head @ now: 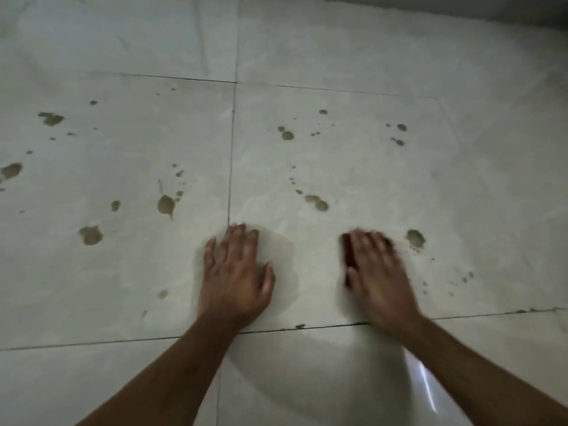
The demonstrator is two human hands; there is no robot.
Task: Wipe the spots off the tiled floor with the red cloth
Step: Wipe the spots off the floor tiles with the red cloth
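Left hand [235, 272] flat, fingers spread, on pale tiled floor [353, 50] | right hand [376, 269] pressing red cloth [348, 253] | brown spots [166, 205] scattered

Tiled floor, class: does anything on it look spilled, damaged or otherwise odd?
Yes. Brownish spots are splattered across the tiled floor, both sides of the hands. A chipped bit shows in the grout line near them. The right hand presses the red cloth, blurred.

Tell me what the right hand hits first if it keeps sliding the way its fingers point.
The right hand, flat on the red cloth, points up the picture, slightly left. Likely first: the double brown spot, though motion blur leaves the heading uncertain.
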